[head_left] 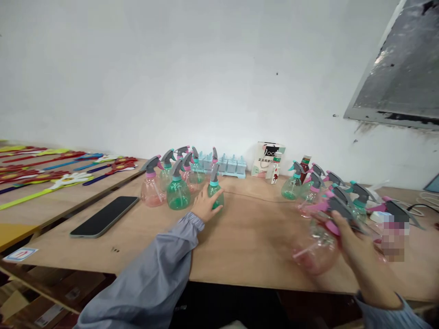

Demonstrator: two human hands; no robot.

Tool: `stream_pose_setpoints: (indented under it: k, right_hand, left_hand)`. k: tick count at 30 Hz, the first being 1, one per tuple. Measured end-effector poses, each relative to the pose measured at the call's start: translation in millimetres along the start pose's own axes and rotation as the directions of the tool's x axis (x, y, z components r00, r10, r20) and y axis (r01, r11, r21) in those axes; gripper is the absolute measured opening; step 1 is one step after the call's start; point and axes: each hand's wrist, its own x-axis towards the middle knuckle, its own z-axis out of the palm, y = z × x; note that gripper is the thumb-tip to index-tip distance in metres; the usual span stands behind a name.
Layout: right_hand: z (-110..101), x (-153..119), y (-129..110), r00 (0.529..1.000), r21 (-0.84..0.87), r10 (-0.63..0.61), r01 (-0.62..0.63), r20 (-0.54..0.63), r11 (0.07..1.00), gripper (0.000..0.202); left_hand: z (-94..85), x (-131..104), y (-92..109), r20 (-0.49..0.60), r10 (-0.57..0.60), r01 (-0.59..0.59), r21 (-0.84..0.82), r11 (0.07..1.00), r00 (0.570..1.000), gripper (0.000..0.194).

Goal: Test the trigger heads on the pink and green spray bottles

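"Grip?"

"My right hand (353, 242) is clamped on a pink bottle (317, 251) by its head, at the table's (254, 246) right."

"Left hand (206, 203)?"

"At a green bottle (215, 188); I can't tell if it's gripping."

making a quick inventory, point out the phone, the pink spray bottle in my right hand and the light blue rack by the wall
phone (106, 216): head view, middle of its dark screen
held pink spray bottle (317, 257): head view, its round body, blurred
light blue rack (240, 167): head view, its right-hand section
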Motion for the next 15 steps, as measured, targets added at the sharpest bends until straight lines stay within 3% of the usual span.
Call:
stream_pose_setpoints:
  k: [3, 6, 11, 15]
  right_hand:
    - [-53, 12, 10, 0.982, -0.139, 0.062, -0.088, -0.179, 0.986, 0.045]
    - [-82, 21, 18, 0.944, -0.230, 0.141, -0.215, -0.299, 0.949, 0.041]
    - [-86, 34, 41, 0.909, -0.207, 0.200, -0.289, -0.365, 0.935, 0.034]
    - [-74, 43, 49, 0.952, -0.228, 0.070, -0.142, -0.298, 0.963, 0.027]
  left_hand:
    - [0.6, 0, -1, -0.007, 0.003, -0.003, 0.012, 1.000, 1.000, 0.064]
    - [1.4, 0, -2, -0.021, 0.009, -0.009, 0.018, 1.000, 1.000, 0.064]
    - [2.9, 1, -3, -0.015, 0.003, -0.003, 0.022, 1.000, 1.000, 0.064]
    - [5.8, 1, -4, -0.028, 0.006, -0.005, 0.018, 1.000, 1.000, 0.064]
